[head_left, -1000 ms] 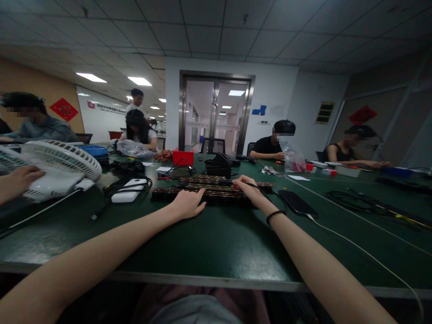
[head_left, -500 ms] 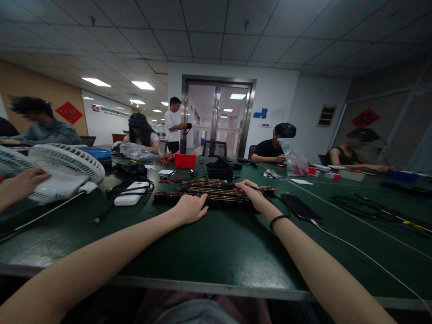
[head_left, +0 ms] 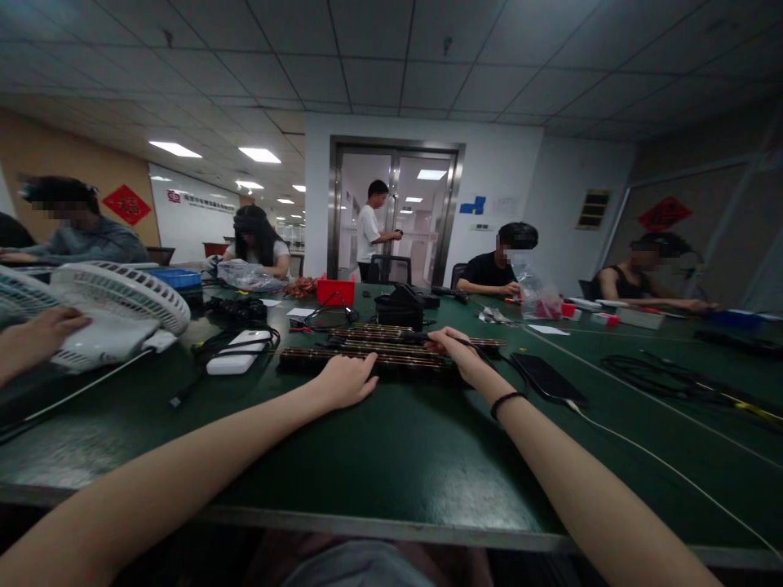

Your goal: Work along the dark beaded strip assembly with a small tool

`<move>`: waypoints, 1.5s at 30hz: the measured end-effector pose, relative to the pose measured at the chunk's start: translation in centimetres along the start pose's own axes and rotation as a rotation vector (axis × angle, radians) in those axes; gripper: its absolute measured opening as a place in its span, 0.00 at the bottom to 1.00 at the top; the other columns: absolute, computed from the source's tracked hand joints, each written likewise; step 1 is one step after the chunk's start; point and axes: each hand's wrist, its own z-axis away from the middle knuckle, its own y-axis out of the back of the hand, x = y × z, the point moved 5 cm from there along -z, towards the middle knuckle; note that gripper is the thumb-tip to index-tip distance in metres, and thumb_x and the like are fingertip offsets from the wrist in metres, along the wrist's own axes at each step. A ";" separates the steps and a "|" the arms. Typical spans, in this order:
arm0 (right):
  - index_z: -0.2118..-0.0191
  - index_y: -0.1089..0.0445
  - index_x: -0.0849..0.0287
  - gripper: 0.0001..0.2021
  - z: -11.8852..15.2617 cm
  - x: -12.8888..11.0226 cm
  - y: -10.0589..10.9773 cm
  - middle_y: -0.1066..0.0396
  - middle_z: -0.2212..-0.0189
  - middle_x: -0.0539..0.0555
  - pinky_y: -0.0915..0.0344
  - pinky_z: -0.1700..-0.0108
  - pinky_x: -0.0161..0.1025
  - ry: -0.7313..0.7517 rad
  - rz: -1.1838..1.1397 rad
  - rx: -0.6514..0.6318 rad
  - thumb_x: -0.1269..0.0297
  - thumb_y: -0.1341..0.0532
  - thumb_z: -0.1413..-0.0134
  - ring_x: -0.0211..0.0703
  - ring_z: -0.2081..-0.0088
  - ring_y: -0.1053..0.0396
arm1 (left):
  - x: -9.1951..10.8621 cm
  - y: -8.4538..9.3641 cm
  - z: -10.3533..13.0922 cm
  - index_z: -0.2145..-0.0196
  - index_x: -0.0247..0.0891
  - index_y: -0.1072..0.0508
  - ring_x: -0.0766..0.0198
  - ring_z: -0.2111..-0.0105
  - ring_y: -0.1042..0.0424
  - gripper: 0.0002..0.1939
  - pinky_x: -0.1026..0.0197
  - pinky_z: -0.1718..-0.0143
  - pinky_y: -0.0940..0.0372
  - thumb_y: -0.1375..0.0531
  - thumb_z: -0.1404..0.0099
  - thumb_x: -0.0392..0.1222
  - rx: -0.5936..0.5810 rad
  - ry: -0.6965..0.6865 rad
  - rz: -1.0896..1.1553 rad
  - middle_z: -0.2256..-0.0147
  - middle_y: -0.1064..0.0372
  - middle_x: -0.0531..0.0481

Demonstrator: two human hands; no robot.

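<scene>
My left hand (head_left: 347,381) rests at the near edge of a row of dark strips with gold-coloured lines (head_left: 397,357). Its thumb and index finger are apart, and the other fingers lie against the strips, partly hidden. Closed around a black pen-shaped tool (head_left: 418,337), which looks like a soldering iron, my right hand (head_left: 453,349) is over the right part of the strips. The tool points left; its tip is too small to make out. A black cable (head_left: 519,371) runs near my right wrist.
Another person's hand (head_left: 46,336) touches a white fan (head_left: 116,314) at left. A white power bank (head_left: 240,352) with cables, a black case (head_left: 399,306), a red box (head_left: 335,292) and a phone (head_left: 544,377) surround the strips. Several people sit around the green table (head_left: 379,465).
The standing person in the background has moved right, in front of the glass door. My two hands and the tool stay almost where they were.
</scene>
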 end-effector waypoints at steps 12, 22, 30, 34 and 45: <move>0.80 0.32 0.56 0.12 -0.1 0.2 -0.1 0.24 0.78 0.49 0.30 0.65 0.34 -0.022 -0.059 0.001 0.66 0.31 0.52 0.39 0.73 0.26 | -0.1 0.1 0.0 0.35 0.27 0.39 0.45 0.57 0.20 0.27 0.50 0.58 0.28 0.49 0.24 0.48 -0.006 -0.001 0.020 0.57 0.21 0.35; 0.78 0.31 0.57 0.11 -0.2 0.2 0.2 0.25 0.80 0.51 0.30 0.70 0.32 -0.152 -0.305 0.115 0.74 0.35 0.47 0.37 0.77 0.28 | -0.1 0.1 0.0 0.35 0.28 0.39 0.46 0.57 0.20 0.27 0.50 0.57 0.28 0.49 0.24 0.48 0.000 -0.005 0.017 0.58 0.21 0.35; 0.76 0.34 0.57 0.12 -0.6 0.3 1.0 0.30 0.84 0.49 0.31 0.74 0.27 -0.221 -0.469 0.212 0.77 0.39 0.44 0.33 0.81 0.32 | 0.0 0.0 0.0 0.35 0.27 0.39 0.45 0.56 0.20 0.27 0.50 0.57 0.28 0.48 0.24 0.47 0.007 -0.010 0.011 0.57 0.21 0.34; 0.77 0.33 0.58 0.13 -0.5 0.4 0.8 0.29 0.83 0.50 0.32 0.74 0.27 -0.208 -0.431 0.198 0.77 0.40 0.44 0.33 0.81 0.32 | 0.0 0.0 -0.1 0.35 0.27 0.40 0.45 0.56 0.20 0.27 0.50 0.57 0.28 0.49 0.24 0.48 0.008 -0.011 0.010 0.57 0.21 0.34; 0.77 0.32 0.56 0.10 -0.7 0.6 0.8 0.27 0.82 0.50 0.31 0.72 0.33 -0.174 -0.310 0.146 0.75 0.37 0.49 0.37 0.79 0.31 | 0.0 0.2 0.0 0.31 0.27 0.44 0.46 0.57 0.20 0.31 0.50 0.57 0.28 0.49 0.24 0.49 0.000 0.002 0.027 0.57 0.21 0.34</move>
